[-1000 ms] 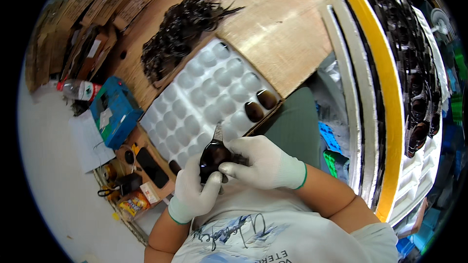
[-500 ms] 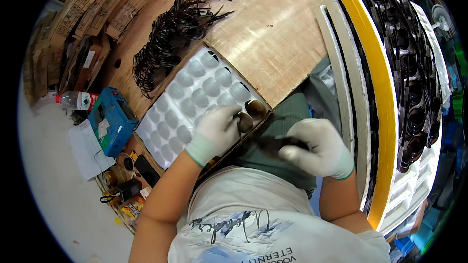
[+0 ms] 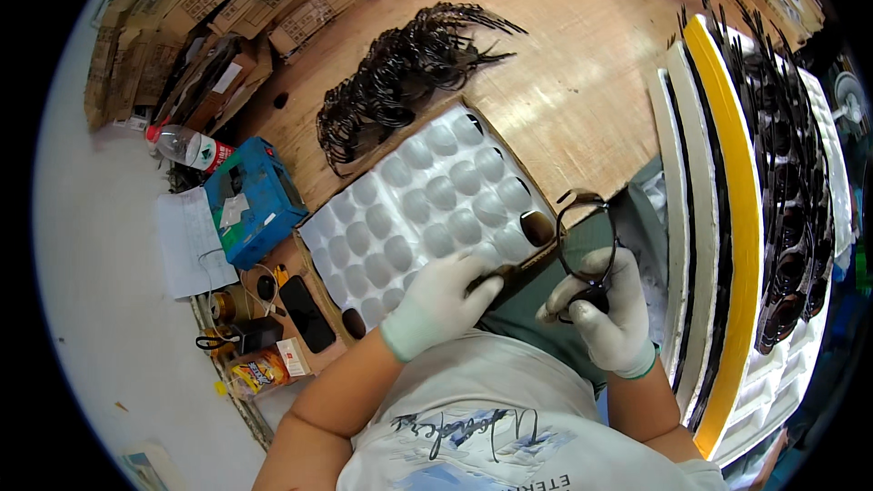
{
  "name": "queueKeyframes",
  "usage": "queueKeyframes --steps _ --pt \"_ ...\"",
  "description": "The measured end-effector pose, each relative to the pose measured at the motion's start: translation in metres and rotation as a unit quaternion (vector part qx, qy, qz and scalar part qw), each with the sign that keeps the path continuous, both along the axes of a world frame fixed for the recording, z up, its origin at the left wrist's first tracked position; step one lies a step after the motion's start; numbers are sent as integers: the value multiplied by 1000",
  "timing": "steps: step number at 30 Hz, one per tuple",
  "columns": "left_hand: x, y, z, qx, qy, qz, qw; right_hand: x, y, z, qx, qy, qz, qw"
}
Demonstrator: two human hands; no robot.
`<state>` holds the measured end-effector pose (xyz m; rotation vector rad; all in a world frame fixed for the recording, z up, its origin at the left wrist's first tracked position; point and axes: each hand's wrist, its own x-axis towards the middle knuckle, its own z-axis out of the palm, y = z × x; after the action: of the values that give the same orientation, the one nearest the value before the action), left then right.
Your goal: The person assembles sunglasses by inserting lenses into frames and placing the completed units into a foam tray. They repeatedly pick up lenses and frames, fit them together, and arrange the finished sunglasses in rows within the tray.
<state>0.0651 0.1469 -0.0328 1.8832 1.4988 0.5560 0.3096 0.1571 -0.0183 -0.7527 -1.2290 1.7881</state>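
My right hand (image 3: 605,309), in a white glove, is closed on a dark glasses frame (image 3: 616,235). One round rim stands up above the fingers and looks see-through; a dark patch shows between thumb and fingers. My left hand (image 3: 443,302), also gloved, rests at the near edge of a shallow cardboard box (image 3: 552,203). Its fingers are curled together, and what they hold, if anything, is hidden. Rows of oval lenses (image 3: 440,238) lie in the box under whitish translucent wrapping. A bare brown lens (image 3: 536,228) sits at the right corner, another brown lens (image 3: 354,323) at the near left.
A heap of dark glasses frames (image 3: 391,82) lies behind the box. Stacked white and yellow trays (image 3: 733,218) with more frames stand at my right. On the left are a blue case (image 3: 259,205), a bottle (image 3: 193,147), a phone (image 3: 307,314) and flattened cartons (image 3: 227,0).
My left hand has drawn back from the brown lens at the box's right corner to the near edge. My right hand has raised and turned the frame. The whole view has shifted.
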Motion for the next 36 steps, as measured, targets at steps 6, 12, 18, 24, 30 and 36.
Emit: queueKeyframes --steps 6,12,18,24,30,36 --pt "-29 -55 31 -233 -466 194 831 -57 -8 4 149 -187 145 960" --pt "-48 -89 11 -176 -611 238 734 -89 -20 13 54 -143 204 967" --pt "-64 -103 6 -200 -652 199 704 -103 -26 17 80 -164 251 951" --pt "-61 -109 14 -203 -629 226 716 -110 -47 9 -61 -115 173 976" --pt "-63 -115 10 -183 -618 203 737 -105 -49 12 108 -186 185 959" --pt "-60 -112 14 -190 -573 213 769 -98 -44 17 254 -241 183 919"
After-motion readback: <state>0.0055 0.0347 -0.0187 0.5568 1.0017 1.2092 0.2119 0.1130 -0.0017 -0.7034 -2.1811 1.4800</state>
